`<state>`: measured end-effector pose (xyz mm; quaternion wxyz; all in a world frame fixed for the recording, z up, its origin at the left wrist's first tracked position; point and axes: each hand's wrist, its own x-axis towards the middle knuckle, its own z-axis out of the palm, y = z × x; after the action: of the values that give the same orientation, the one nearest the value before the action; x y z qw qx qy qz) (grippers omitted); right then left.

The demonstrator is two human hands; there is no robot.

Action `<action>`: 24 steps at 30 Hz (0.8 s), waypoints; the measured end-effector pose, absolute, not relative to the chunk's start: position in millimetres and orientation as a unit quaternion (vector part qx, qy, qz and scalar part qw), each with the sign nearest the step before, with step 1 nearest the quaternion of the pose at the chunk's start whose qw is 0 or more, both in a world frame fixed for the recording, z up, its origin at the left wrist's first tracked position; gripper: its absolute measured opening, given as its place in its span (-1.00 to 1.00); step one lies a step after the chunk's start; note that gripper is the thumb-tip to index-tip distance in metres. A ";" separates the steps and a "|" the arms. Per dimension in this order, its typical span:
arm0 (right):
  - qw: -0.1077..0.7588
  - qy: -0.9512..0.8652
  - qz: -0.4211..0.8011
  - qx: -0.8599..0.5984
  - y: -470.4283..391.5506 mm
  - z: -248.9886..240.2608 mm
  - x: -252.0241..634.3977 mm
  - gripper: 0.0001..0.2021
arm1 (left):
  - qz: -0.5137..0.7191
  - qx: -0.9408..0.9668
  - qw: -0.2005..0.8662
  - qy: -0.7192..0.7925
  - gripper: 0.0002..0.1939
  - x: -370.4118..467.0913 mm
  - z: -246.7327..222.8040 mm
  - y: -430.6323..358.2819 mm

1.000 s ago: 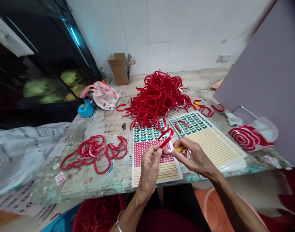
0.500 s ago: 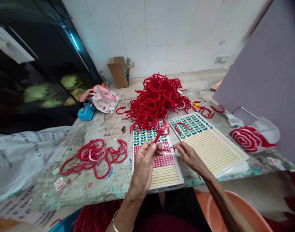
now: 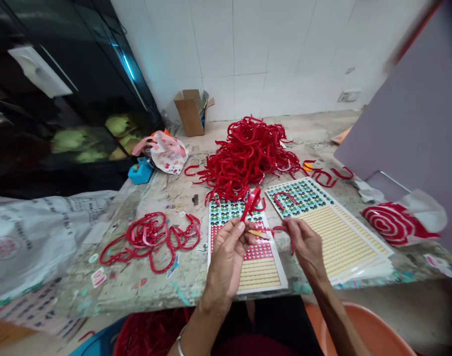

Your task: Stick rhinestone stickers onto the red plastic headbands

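My left hand (image 3: 228, 252) pinches a red band (image 3: 251, 203) that stands up above its thumb, over a sticker sheet (image 3: 261, 274). A small yellow strip (image 3: 258, 234) pokes out beside its fingers. To the right, my right hand (image 3: 306, 247) is closed on a thin red strip (image 3: 292, 242), part of which hangs below the fingertips. A second stack of sticker sheets (image 3: 344, 232) lies to the right, with a curved red piece (image 3: 285, 198) on top. Behind the hands rises a large pile of red bands (image 3: 248, 155).
Looped red bands (image 3: 148, 237) lie at the left. Farther back are a blue tape dispenser (image 3: 140, 172), a patterned bag (image 3: 170, 154) and a cardboard box (image 3: 191, 116). A red-and-white package (image 3: 396, 220) sits at the right. An orange basin (image 3: 363, 316) stands below the table edge.
My right hand has turned, its fingers now pointing more downward, and a red strip shows in it. A yellow strip now shows by my left fingers. The whole view has shifted slightly.
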<state>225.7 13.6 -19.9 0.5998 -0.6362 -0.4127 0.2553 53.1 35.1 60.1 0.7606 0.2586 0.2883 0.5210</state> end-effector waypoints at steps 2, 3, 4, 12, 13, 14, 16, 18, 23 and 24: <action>0.642 -0.337 0.238 -0.646 -7.4 -16.3 216.7 -0.71 | 0.534 0.252 0.751 0.296 -0.92 57.1 54.9 34.8; 0.653 -0.316 0.283 -0.628 -15.7 -14.1 209.8 -0.71 | 0.537 0.252 0.748 0.297 -0.92 59.8 52.6 33.9; 0.651 -0.300 0.352 -0.602 -21.5 -11.1 201.8 -0.71 | 0.537 0.255 0.747 0.297 -0.92 62.9 50.9 32.6; 0.698 -0.162 0.557 -0.420 -5.9 16.9 169.4 -0.75 | 0.525 0.269 0.739 0.326 -0.87 75.0 45.0 18.9; 0.702 -0.165 0.548 -0.424 -4.0 16.5 169.9 -0.75 | 0.528 0.264 0.737 0.329 -0.87 74.2 43.7 18.4; 0.704 -0.173 0.537 -0.431 -2.8 15.4 170.6 -0.76 | 0.531 0.257 0.736 0.332 -0.86 73.5 42.5 18.4; 0.705 -0.204 0.507 -0.452 -0.7 13.5 172.3 -0.78 | 0.533 0.248 0.737 0.332 -0.85 73.2 40.8 20.2; 0.709 -0.234 0.471 -0.470 3.4 15.3 174.7 -0.79 | 0.532 0.241 0.743 0.326 -0.83 76.5 41.9 25.2; 0.768 -0.255 0.365 -0.460 25.1 44.9 185.9 -0.72 | 0.540 0.230 0.763 0.272 -0.71 99.7 65.2 44.8; 0.776 -0.258 0.348 -0.459 28.9 53.4 187.9 -0.70 | 0.545 0.226 0.764 0.260 -0.69 104.2 72.4 47.5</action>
<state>187.9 28.9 53.4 0.7759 -0.4587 -0.2579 0.3480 104.2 47.5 72.4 0.7644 0.2261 0.2600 0.5450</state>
